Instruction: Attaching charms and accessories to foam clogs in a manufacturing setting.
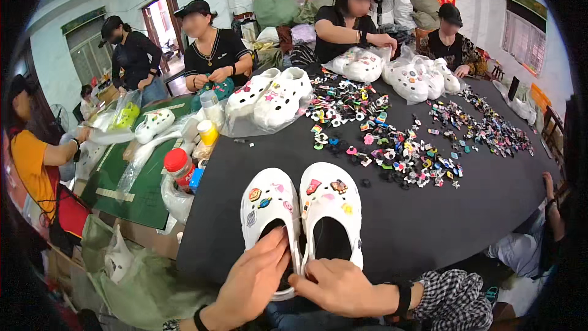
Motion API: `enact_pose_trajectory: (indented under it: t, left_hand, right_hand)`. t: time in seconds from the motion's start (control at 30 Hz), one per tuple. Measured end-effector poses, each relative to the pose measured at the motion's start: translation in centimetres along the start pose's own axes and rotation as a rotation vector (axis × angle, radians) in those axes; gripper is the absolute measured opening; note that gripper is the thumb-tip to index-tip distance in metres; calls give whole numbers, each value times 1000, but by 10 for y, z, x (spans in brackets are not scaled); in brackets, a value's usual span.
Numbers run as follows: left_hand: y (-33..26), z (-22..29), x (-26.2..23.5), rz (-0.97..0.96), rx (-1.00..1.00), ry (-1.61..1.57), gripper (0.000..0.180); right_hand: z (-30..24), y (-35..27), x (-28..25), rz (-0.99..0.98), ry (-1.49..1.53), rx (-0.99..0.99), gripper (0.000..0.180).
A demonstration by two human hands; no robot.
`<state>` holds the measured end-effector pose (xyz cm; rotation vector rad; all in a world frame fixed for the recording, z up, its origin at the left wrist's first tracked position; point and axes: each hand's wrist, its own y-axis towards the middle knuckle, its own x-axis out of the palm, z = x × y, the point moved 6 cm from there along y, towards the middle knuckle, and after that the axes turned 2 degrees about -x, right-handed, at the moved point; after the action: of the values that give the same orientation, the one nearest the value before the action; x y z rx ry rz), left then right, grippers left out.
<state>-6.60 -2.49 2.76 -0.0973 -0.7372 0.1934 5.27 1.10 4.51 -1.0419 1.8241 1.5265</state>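
A green work surface (144,205) is seen at left, bordered by a black tabletop (429,220) running to the right. Between them are stood a red-lidded jar (177,165) and a yellow-lidded jar (208,133); beyond, white clogs (285,95) are laid in a clear bag. At the near edge, a left clog (272,211) is entered at its opening by the left hand (257,273), fingers together; whether anything is pinched cannot be told. Just beside it, the right clog (327,208) is pinched at its inner rim by the right hand (337,288). Loose charms (416,159) are scattered far right.

Handling, judged: light, springy foam, smooth; hold best taken at the heel rim, clear of the fitted charms.

Counted: jars, two; near clogs, two; clogs in far-left bag, two; loose charms, too many to be counted
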Motion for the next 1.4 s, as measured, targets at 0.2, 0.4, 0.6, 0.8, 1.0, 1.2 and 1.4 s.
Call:
enact_pose_trajectory:
  t: [0.2,0.4,0.6,0.8,1.0,1.2,1.4]
  left_hand:
    - [8,-23,-16,-109,267,-353,30]
    - [10,-38,-24,29,299,-651,50]
    - [10,-37,-16,177,324,-309,55]
    - [16,-51,-31,175,124,-361,39]
    - [-18,-43,-17,174,183,-368,20]
    - [-18,-41,-17,252,120,-316,24]
    - [-21,-30,-8,9,120,-430,28]
  right_hand:
    - [-17,-18,6,25,-129,-46,24]
    - [-27,-23,-1,154,-226,-136,24]
    - [-35,-29,3,119,-267,-189,25]
    - [-38,-32,4,94,-192,-169,25]
    - [-43,-33,1,74,-88,-169,27]
    - [-26,-22,-1,-65,-8,-232,37]
    - [-9,-19,-13,-41,26,-58,53]
